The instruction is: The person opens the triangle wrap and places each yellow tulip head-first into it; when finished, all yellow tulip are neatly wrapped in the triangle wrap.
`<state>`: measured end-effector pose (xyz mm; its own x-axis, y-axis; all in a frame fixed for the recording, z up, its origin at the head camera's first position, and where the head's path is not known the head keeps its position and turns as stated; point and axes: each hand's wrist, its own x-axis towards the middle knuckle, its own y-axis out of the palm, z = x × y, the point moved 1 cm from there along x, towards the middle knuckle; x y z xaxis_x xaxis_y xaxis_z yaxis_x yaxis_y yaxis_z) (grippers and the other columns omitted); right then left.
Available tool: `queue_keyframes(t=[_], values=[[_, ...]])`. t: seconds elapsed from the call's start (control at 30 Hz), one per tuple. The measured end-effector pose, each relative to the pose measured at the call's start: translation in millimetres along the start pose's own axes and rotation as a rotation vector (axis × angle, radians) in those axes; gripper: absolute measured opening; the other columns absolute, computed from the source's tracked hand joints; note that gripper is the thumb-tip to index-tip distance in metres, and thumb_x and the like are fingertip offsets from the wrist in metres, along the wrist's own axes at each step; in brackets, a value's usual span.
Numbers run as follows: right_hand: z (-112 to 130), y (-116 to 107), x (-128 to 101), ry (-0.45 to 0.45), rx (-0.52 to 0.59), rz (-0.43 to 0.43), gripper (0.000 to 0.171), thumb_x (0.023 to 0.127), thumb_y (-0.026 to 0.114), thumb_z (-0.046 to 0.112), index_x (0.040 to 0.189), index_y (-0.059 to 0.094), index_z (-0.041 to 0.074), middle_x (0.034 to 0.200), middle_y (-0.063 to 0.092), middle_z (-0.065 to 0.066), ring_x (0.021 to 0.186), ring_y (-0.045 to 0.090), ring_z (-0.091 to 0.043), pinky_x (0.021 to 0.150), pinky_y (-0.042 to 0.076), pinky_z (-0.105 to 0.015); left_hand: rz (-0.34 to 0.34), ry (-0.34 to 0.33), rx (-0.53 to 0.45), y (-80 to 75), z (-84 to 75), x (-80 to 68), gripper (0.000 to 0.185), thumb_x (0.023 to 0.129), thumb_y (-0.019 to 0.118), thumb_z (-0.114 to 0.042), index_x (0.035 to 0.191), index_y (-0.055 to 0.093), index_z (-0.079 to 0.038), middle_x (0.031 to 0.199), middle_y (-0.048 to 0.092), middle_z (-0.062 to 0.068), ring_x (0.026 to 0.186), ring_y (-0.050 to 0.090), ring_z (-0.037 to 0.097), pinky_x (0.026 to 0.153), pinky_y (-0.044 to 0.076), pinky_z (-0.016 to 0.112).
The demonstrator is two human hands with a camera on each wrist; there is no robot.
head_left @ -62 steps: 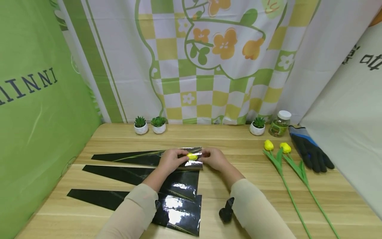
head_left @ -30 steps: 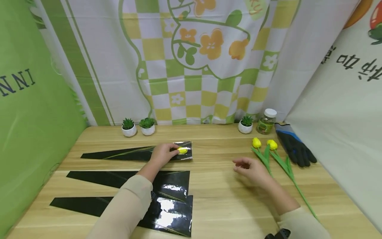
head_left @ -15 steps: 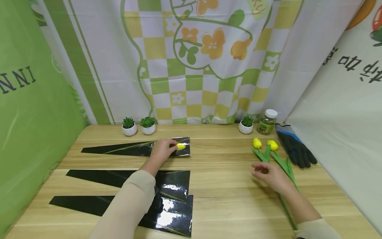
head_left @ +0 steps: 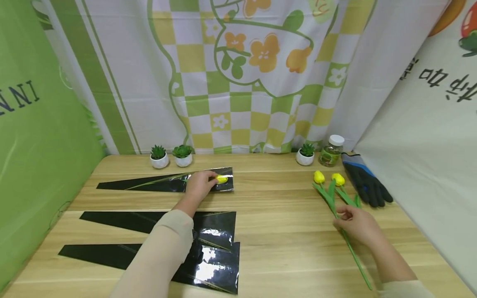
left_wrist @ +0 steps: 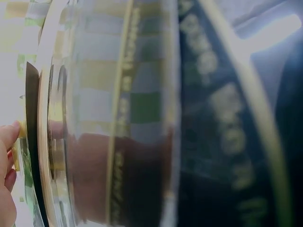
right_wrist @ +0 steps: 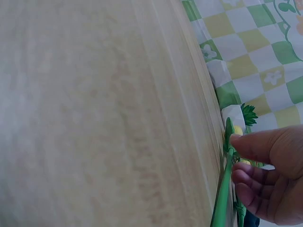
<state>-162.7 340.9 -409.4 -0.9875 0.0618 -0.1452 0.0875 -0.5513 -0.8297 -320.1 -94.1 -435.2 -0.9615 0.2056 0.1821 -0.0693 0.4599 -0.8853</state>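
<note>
At the back left, a yellow tulip (head_left: pixel 222 179) lies on a long tapered black sheet (head_left: pixel 141 183) with a glossy, clear-looking wide end. My left hand (head_left: pixel 199 185) pinches the tulip just below its bloom; in the left wrist view, the left fingers (left_wrist: pixel 5 146) show only at the edge. On the right lie two more tulips, a left one (head_left: pixel 319 177) and a right one (head_left: pixel 338 179). My right hand (head_left: pixel 359 223) is at the green stem (head_left: pixel 352 250) of the left one, thumb and loosely bent fingers beside it in the right wrist view.
Two more tapered black sheets, one in the middle (head_left: pixel 216 227) and one in front (head_left: pixel 220 269), lie under my left forearm. Along the back stand small potted succulents (head_left: pixel 159 159) and a white-lidded jar (head_left: pixel 331 153). A black-and-blue glove (head_left: pixel 367 182) lies at the right.
My right hand has left the tulip on the back sheet and moved right to the loose tulips. My left hand, still at its bloom, has shifted slightly back with sheet and flower.
</note>
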Motion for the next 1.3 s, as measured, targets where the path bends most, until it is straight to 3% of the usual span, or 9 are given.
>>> queue_keyframes(t=[0.27, 0.77, 0.9, 1.07, 1.3], values=[[-1, 0, 5, 0.057, -0.045, 0.066, 0.049, 0.088, 0.070, 0.032, 0.117, 0.059, -0.007, 0.104, 0.065, -0.025, 0.091, 0.062, -0.032, 0.074, 0.051, -0.046, -0.007, -0.008, 0.002, -0.4, 2.3, 0.0, 0.027, 0.093, 0.067, -0.028, 0.117, 0.072, -0.014, 0.118, 0.072, 0.006, 0.107, 0.068, 0.029, 0.094, 0.054, 0.046], [5, 6, 5, 0.066, 0.052, 0.059, 0.039, 0.091, 0.063, 0.021, 0.115, 0.057, -0.010, 0.094, 0.067, -0.018, 0.075, 0.061, -0.018, 0.060, 0.051, -0.030, -0.051, 0.053, -0.071, -9.0, 7.3, -10.0, 0.030, 0.095, 0.065, -0.025, 0.121, 0.069, -0.011, 0.127, 0.067, 0.011, 0.120, 0.061, 0.031, 0.103, 0.050, 0.046], [9, 10, 5, 0.052, 0.124, 0.034, 0.039, 0.090, 0.063, 0.019, 0.115, 0.056, -0.011, 0.090, 0.067, -0.015, 0.069, 0.061, -0.015, 0.058, 0.054, -0.029, -0.031, 0.064, -0.107, -13.5, 8.4, -17.7, 0.031, 0.096, 0.064, -0.027, 0.122, 0.069, -0.011, 0.131, 0.064, 0.011, 0.125, 0.058, 0.031, 0.106, 0.047, 0.047], [19, 15, 6, 0.046, 0.221, 0.041, 0.042, 0.094, 0.061, 0.020, 0.122, 0.054, -0.011, 0.090, 0.068, -0.010, 0.066, 0.060, -0.012, 0.057, 0.055, -0.026, -0.032, 0.127, -0.149, -18.9, 6.3, -32.5, 0.030, 0.094, 0.066, -0.024, 0.118, 0.070, -0.008, 0.131, 0.064, 0.013, 0.126, 0.056, 0.033, 0.110, 0.043, 0.050], [37, 23, 11, 0.038, 0.388, 0.080, 0.048, 0.100, 0.055, 0.020, 0.132, 0.046, -0.014, 0.093, 0.064, -0.010, 0.070, 0.059, -0.012, 0.061, 0.057, -0.026, -0.050, 0.178, -0.238, -23.0, 1.3, -59.7, 0.025, 0.091, 0.070, -0.019, 0.111, 0.072, -0.004, 0.126, 0.066, 0.015, 0.121, 0.058, 0.035, 0.104, 0.047, 0.051]])
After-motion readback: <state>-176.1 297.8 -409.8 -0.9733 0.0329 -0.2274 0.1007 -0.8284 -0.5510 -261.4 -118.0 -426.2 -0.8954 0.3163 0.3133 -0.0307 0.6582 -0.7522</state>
